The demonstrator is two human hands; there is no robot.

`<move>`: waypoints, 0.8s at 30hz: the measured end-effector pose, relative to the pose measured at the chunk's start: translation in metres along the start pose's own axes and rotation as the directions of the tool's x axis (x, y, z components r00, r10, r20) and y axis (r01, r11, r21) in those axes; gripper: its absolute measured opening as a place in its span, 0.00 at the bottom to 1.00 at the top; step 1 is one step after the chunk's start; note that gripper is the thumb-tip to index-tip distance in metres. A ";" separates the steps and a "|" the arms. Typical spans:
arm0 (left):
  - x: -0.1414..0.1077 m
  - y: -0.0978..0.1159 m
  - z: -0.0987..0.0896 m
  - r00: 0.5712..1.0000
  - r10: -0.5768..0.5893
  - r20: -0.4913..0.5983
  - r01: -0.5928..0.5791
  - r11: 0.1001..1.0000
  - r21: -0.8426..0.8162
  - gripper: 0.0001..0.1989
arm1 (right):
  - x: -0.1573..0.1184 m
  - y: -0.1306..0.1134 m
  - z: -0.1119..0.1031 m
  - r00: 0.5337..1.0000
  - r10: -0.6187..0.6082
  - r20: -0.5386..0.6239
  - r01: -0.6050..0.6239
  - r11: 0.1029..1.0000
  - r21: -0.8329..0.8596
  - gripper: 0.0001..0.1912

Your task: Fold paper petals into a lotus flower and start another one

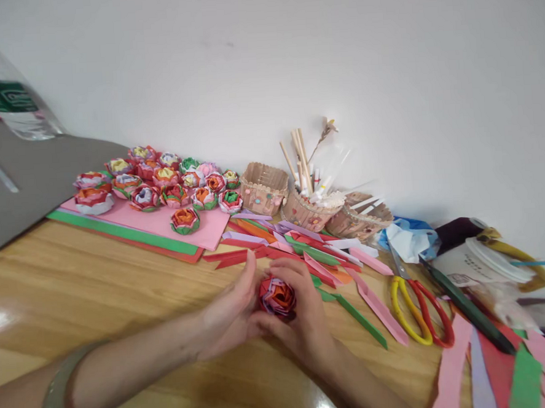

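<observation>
Strips (303, 245), scissors (420, 309), baskets (265, 187) lay behind on worktop (74, 284) | flower (277, 296) sat between hands | left hand (230, 314), right hand (302, 316) cupped it, fingers pressed on.

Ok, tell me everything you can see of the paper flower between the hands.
The paper flower is a small folded rosette: an orange centre, pale lilac-pink layers around it and red outer petals. It looks made of folded paper strips. It sits upright, opening upward, just above or on the wooden table; which one cannot be told. The left hand cups its left side and the right hand wraps its right and near side, fingers on the petals.
</observation>
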State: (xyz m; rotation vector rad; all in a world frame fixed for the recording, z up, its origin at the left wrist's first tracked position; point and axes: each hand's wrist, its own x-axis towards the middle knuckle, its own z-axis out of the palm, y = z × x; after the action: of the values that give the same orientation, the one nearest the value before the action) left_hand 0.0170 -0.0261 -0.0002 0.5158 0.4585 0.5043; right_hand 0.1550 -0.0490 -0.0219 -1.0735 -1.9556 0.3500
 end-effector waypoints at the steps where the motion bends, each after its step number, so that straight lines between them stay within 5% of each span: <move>1: 0.000 0.000 0.000 1.000 0.002 0.018 -0.002 1.000 0.009 0.33 | 0.001 0.000 -0.001 1.000 0.006 0.022 -0.006 1.000 -0.002 0.22; 6: 0.001 -0.003 -0.006 0.995 0.101 -0.026 -0.096 0.983 0.156 0.32 | 0.003 0.002 -0.002 0.993 0.119 -0.017 -0.119 0.993 0.023 0.03; 9: 0.002 -0.007 -0.011 0.956 0.252 -0.153 -0.190 0.924 0.331 0.28 | 0.004 0.004 -0.001 0.981 0.183 -0.060 -0.179 0.981 0.069 0.08; 15: 0.003 -0.006 -0.011 0.918 0.396 -0.026 -0.311 0.758 0.574 0.30 | 0.007 -0.001 -0.008 0.957 0.288 -0.041 -0.269 0.930 0.250 0.16; 20: 0.005 0.002 -0.012 0.921 0.344 -0.180 -0.208 0.829 0.520 0.32 | 0.006 -0.003 -0.012 0.939 0.320 0.128 -0.343 0.829 0.442 0.34; 24: 0.007 0.004 -0.015 0.917 0.327 -0.227 -0.175 0.842 0.510 0.28 | 0.004 0.000 -0.009 0.938 0.320 0.134 -0.347 0.860 0.374 0.30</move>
State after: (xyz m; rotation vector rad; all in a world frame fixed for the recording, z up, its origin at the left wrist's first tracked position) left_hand 0.0128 -0.0140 -0.0113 0.9985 0.8322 0.7385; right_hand 0.1605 -0.0474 -0.0143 -1.1379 -1.6499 0.9403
